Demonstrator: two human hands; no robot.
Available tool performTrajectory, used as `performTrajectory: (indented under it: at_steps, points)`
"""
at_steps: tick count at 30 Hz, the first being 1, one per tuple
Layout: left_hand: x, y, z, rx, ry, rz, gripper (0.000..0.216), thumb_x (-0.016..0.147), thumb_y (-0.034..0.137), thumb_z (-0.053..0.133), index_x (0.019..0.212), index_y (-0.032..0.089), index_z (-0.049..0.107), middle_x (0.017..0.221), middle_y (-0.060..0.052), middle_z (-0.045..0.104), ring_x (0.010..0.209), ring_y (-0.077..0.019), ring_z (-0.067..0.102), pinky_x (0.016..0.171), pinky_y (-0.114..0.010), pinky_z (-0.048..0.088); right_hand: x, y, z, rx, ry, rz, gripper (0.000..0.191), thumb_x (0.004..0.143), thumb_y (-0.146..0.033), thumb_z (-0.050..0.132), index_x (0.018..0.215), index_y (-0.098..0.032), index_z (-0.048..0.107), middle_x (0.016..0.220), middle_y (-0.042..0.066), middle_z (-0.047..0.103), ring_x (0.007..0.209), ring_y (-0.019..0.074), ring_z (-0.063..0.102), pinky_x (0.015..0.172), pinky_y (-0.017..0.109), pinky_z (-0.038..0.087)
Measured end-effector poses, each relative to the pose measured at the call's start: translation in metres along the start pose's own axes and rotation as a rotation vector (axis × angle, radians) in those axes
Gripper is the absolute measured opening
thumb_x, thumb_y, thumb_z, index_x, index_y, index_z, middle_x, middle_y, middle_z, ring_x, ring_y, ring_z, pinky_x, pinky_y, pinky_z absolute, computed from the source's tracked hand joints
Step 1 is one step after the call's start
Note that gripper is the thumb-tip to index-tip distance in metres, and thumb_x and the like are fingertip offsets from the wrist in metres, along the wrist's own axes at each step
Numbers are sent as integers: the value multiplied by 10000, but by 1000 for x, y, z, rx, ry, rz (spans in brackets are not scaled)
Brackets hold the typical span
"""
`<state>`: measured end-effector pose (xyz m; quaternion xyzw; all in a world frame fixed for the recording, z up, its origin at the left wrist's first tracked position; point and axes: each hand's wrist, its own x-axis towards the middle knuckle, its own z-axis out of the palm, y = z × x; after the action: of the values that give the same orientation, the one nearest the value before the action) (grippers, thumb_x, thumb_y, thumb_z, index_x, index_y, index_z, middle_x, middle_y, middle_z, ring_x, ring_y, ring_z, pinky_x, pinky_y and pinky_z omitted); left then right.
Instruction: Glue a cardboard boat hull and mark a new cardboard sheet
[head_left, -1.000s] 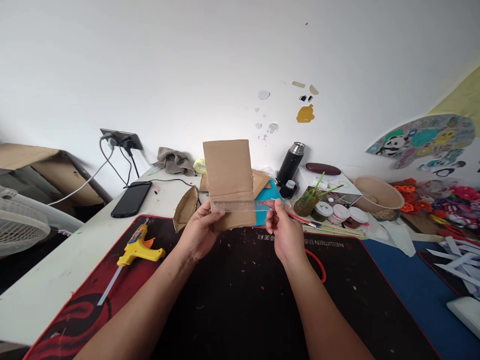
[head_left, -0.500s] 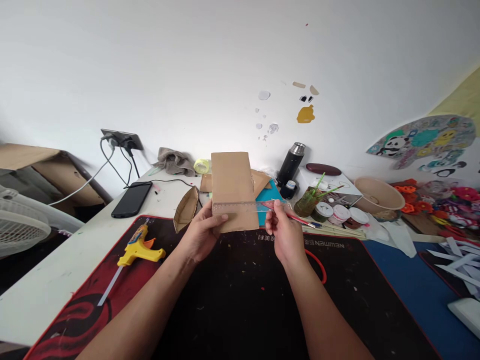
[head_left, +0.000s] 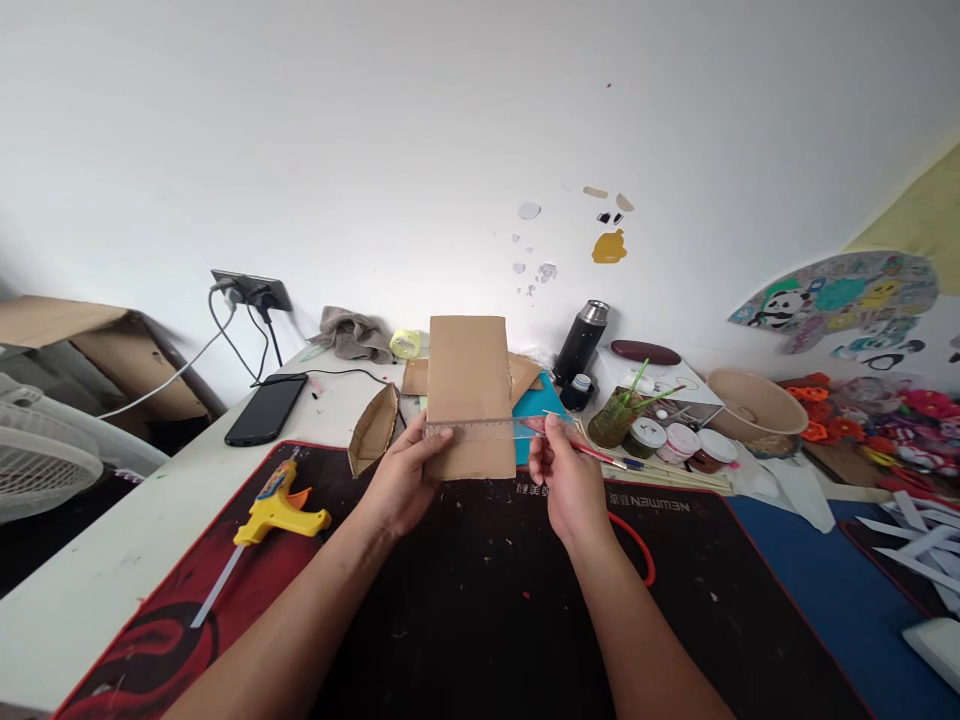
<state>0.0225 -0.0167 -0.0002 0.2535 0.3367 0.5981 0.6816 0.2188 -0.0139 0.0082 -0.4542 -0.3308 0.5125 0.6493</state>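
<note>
My left hand point(head_left: 409, 475) grips a brown cardboard rectangle point(head_left: 469, 370) by its lower left side, with the thumb across the front. Flat against the card's lower part lies a clear ruler point(head_left: 480, 430), whose left end is under or beside that thumb. My right hand point(head_left: 566, 480) pinches the ruler's other end, past the card's right edge. A red pen-like stick point(head_left: 604, 457) shows on both sides of the right fingers; whether they hold it I cannot tell. Behind the card are more cardboard scraps point(head_left: 415, 377) and a blue sheet point(head_left: 534, 402).
A yellow glue gun point(head_left: 281, 510) lies on the left of the black-and-red mat point(head_left: 465, 600). Nearby are a phone point(head_left: 266, 410) and a curved cardboard piece point(head_left: 373, 430). At the back right stand a black thermos point(head_left: 581, 340), several paint jars point(head_left: 681, 441) and a bowl point(head_left: 757, 400).
The cardboard has straightened slightly and moved a little right. My left thumb now overlaps the ruler's lower edge. The whole view has shifted slightly, with the scene lower in it.
</note>
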Motion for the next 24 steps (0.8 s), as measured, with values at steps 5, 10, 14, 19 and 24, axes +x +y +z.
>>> performTrajectory:
  at_steps: [5, 10, 14, 19, 24]
  points:
    - [0, -1, 0, -5, -10, -3, 760, 791, 215, 908, 1505, 278, 656, 1246, -88, 829, 1056, -270, 797, 841, -326, 657, -1, -1, 2, 0, 15, 9, 582, 677, -708, 957, 838, -185, 758, 643, -21, 625, 480, 98, 502, 425, 236, 325]
    - [-1, 0, 1, 2, -25, -3, 763, 750, 237, 941, 1468, 270, 682, 1222, -89, 833, 1042, -261, 793, 781, -281, 633, 0, 0, 2, -6, 32, 11, 589, 659, -700, 968, 783, -203, 677, 637, -20, 633, 480, 106, 509, 422, 244, 324]
    - [-1, 2, 3, 5, -38, 3, 791, 727, 254, 958, 1468, 286, 684, 1212, -81, 836, 1031, -261, 787, 744, -265, 613, 0, 0, 1, -24, 24, 18, 581, 682, -711, 943, 797, -191, 712, 643, -15, 628, 481, 107, 501, 428, 250, 316]
    - [-2, 1, 1, 6, -39, 12, 839, 729, 265, 959, 1510, 305, 653, 1202, -67, 837, 1003, -242, 780, 769, -271, 611, -1, 1, 1, -38, 1, 3, 588, 715, -746, 911, 833, -191, 757, 654, -13, 615, 485, 112, 500, 429, 251, 321]
    - [-1, 0, -1, 17, -37, 17, 836, 735, 277, 957, 1512, 303, 651, 1245, -82, 827, 1045, -263, 779, 782, -289, 612, 0, 2, 0, -38, -9, -3, 579, 709, -736, 919, 815, -193, 749, 652, -18, 604, 483, 110, 496, 428, 247, 312]
